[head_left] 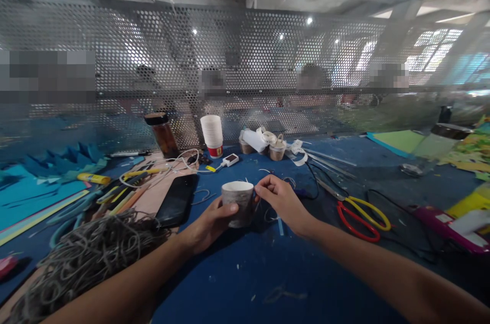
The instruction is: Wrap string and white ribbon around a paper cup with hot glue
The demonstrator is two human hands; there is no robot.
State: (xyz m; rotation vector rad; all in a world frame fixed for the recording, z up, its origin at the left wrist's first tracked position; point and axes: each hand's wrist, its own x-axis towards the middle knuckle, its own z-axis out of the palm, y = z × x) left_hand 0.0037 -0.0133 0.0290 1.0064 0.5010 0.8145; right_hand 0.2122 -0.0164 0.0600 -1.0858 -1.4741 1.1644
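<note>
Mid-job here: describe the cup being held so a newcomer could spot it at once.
Over the blue tabletop, before the perforated metal screen, find the left hand near the middle. It holds the cup, with the right hand close beside the rim. The cup's grey outside and white inside set it apart from the stacked white paper cups behind it.

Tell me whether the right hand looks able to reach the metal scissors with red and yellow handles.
Likely yes: the scissors lie to the right of the right hand, handles uncovered, though its fingers are busy at the grey-sided, white-lined cup.
</note>
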